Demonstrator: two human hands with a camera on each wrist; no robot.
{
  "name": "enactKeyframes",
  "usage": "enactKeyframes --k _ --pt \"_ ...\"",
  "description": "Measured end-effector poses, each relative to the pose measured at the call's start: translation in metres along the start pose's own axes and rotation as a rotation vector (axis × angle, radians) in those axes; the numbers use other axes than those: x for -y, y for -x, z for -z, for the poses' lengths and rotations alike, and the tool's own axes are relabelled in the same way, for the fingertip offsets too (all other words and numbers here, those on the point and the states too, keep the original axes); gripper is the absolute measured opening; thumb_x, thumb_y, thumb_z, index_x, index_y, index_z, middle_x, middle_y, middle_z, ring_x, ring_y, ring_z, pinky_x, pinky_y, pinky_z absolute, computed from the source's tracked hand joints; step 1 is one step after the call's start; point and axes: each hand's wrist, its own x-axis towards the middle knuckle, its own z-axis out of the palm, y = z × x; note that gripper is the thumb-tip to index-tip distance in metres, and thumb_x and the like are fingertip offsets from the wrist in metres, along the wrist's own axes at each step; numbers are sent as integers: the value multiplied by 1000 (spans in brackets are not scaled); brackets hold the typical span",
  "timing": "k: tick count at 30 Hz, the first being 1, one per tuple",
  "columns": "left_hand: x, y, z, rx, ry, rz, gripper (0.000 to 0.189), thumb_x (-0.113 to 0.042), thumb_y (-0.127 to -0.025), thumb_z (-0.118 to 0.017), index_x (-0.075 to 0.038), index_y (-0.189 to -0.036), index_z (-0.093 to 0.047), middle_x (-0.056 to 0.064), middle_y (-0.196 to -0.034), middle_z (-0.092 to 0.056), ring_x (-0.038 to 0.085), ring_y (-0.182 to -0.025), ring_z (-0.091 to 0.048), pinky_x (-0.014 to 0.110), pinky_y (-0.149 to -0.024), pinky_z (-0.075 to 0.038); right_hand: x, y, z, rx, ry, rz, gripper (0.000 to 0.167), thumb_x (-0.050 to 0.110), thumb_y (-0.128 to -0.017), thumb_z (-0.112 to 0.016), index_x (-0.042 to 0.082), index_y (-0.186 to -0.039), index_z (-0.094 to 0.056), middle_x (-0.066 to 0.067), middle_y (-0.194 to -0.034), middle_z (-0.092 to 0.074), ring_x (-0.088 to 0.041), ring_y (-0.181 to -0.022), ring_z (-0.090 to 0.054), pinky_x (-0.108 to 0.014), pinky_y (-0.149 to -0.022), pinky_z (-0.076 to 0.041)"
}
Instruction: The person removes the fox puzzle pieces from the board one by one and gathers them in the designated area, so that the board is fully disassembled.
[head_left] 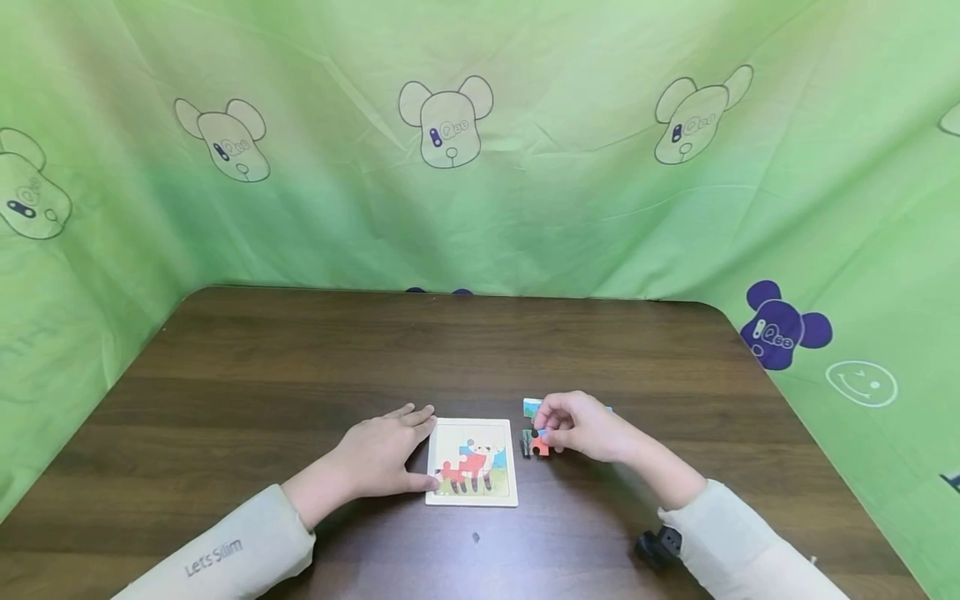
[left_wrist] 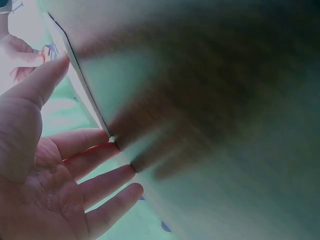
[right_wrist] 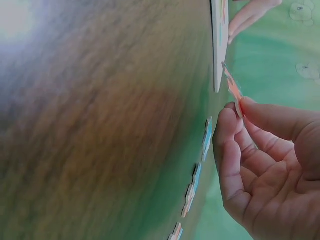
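Observation:
A square wooden puzzle board (head_left: 471, 427) with a pale frame lies on the table, partly filled with pieces showing a red animal. My left hand (head_left: 378, 454) rests at its left side, fingers spread and mostly straight, the thumb on the lower left of the frame. To the right of the board, my right hand (head_left: 588, 427) pinches an orange and dark jigsaw piece (head_left: 538, 445) between thumb and index finger. In the right wrist view that piece (right_wrist: 233, 91) is tilted up off the table. Other loose jigsaw pieces (right_wrist: 191, 192) lie under the right hand, partly hidden in the head view.
The dark wooden table (head_left: 360, 350) reaches back to a green printed curtain (head_left: 525, 217). A small black object (head_left: 658, 547) sits by the right sleeve (head_left: 738, 533). A small dark mark (head_left: 476, 538) shows in front of the board.

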Motion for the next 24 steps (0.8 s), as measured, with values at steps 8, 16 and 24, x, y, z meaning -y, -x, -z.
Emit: enactKeyframes --k 8,16,24 --pt "-1 -1 1 8 -4 -3 83 -55 -81 -74 -3 -142 -53 11 -151 -50 34 -139 -49 45 -106 -49 -3 0 2 5 -2 -26 8 -9 -87 -60 -5 -93 -61 -5 -76 -59 -12 -64 -55 -22 -58 -49" --pt "-1 -1 2 10 -8 -2 83 -56 -81 -74 -3 -142 -53 11 -151 -50 34 -139 -49 45 -105 -49 -2 0 3 -1 36 -32 10 -8 -85 -61 -3 -94 -62 -3 -75 -60 -7 -64 -51 -19 -58 -46" --pt "-2 0 2 14 -6 2 83 -55 -81 -74 -3 -142 -53 10 -152 -50 34 -139 -49 44 -105 -49 -7 1 6 -13 111 2 9 -6 -85 -65 -3 -93 -63 -2 -75 -61 -7 -65 -52 -19 -59 -46"
